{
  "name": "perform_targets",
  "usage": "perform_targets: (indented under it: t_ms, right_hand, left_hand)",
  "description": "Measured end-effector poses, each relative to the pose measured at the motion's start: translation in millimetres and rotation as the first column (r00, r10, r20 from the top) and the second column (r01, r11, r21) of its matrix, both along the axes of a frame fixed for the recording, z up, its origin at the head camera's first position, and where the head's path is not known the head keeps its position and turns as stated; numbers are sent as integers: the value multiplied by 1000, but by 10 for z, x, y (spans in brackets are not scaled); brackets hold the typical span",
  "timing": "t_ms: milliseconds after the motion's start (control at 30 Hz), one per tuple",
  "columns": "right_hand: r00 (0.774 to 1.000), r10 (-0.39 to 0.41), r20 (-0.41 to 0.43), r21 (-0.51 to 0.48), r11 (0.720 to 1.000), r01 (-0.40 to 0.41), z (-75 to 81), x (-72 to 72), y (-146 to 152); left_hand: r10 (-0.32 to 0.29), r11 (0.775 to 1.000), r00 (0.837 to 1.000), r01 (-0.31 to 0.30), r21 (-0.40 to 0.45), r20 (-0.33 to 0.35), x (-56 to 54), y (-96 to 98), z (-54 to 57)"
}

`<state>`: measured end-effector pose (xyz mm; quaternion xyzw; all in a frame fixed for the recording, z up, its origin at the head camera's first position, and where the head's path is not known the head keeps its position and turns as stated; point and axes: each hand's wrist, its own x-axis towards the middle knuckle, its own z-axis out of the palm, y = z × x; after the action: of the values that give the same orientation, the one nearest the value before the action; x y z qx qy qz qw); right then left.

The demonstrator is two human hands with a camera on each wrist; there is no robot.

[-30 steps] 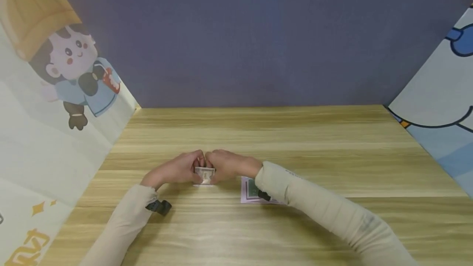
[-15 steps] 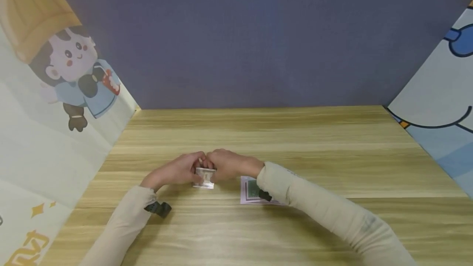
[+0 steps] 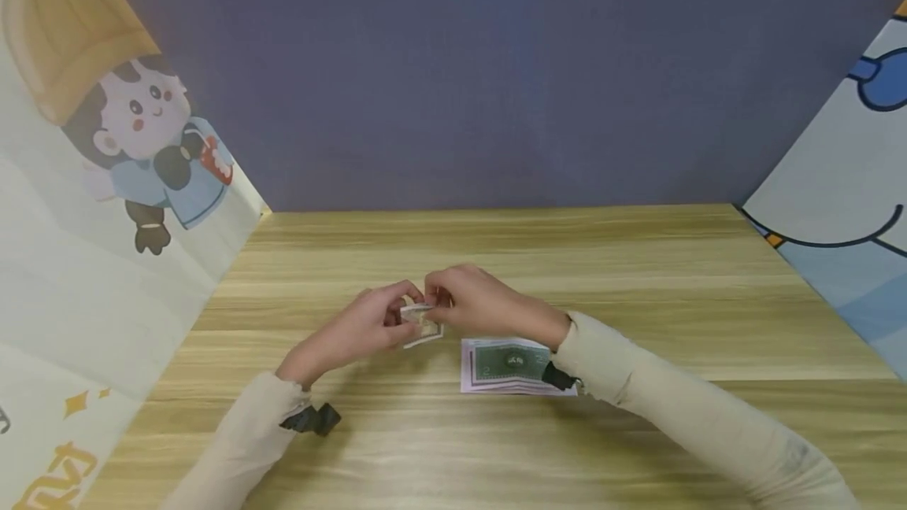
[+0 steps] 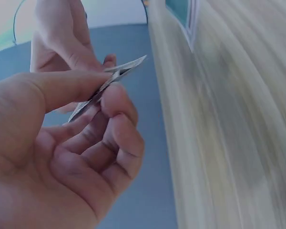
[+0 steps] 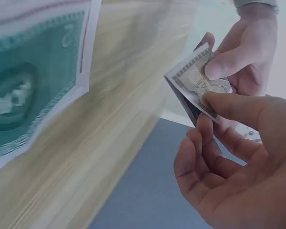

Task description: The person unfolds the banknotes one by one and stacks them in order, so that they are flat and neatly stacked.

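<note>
In the head view a small folded banknote [image 3: 430, 328] is held up above the table between both hands. The left hand [image 3: 361, 329] pinches its left side, thumb on the near face. From the right, the right hand [image 3: 492, 305] pinches the note near its upper edge. Seen in the right wrist view, the folded note [image 5: 195, 78] has a pale printed face and a gap between its layers at one edge. Its layers show edge-on in the left wrist view, where the fingers hide part of the note [image 4: 131, 64].
A green banknote [image 3: 496, 364] lies on top of pinkish paper notes [image 3: 466, 376] on the wooden table [image 3: 425, 447], below the right wrist. A dark blue panel [image 3: 453, 85] rises behind the table. Printed cartoon walls [image 3: 170, 171] flank both sides.
Both hands have moved slightly right with the folded note, which now tilts. The right hand has shifted its hold toward the upper edge, and its arm has moved right, uncovering more of the green banknote.
</note>
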<state>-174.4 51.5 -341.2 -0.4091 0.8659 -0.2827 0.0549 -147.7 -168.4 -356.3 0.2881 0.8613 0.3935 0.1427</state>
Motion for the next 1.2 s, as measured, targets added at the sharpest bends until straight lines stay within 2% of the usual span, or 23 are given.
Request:
perform_targets:
  t_ms: [133,400,567,767,900,1000,1133,1200]
  right_hand:
    - [1000,-20,2,-73,997,20,34,126,190]
    - [997,-60,55,-208,976,70,75,371,543]
    - [990,-96,101,-254,960,119,73,460,764]
    - [971,-117,209,-268,948,172,-1,504,989]
    - [965,-136,226,-246,950,191,-61,494,1102]
    - [966,-150,212,-214,957,196,-116,472,1168]
    - [967,-179,182,-146,968,206,-239,429,1253]
    - [965,-205,161,-100,970,223,-316,413,1310]
  left_hand:
    - [-8,1000,996,7,-9,-91,101,141,88]
    - [-30,1000,982,28,-13,-185,193,304,168]
    - [-5,1000,972,2,-14,-236,192,360,148]
    - [25,994,952,-55,-91,-304,173,469,79]
    - [5,995,964,-31,-94,-267,134,550,21]
    - [-18,998,981,4,-69,-193,82,622,-57]
    - [-49,997,991,41,-66,-124,-3,751,-236]
    - [-80,994,990,70,-83,-114,-40,839,-329]
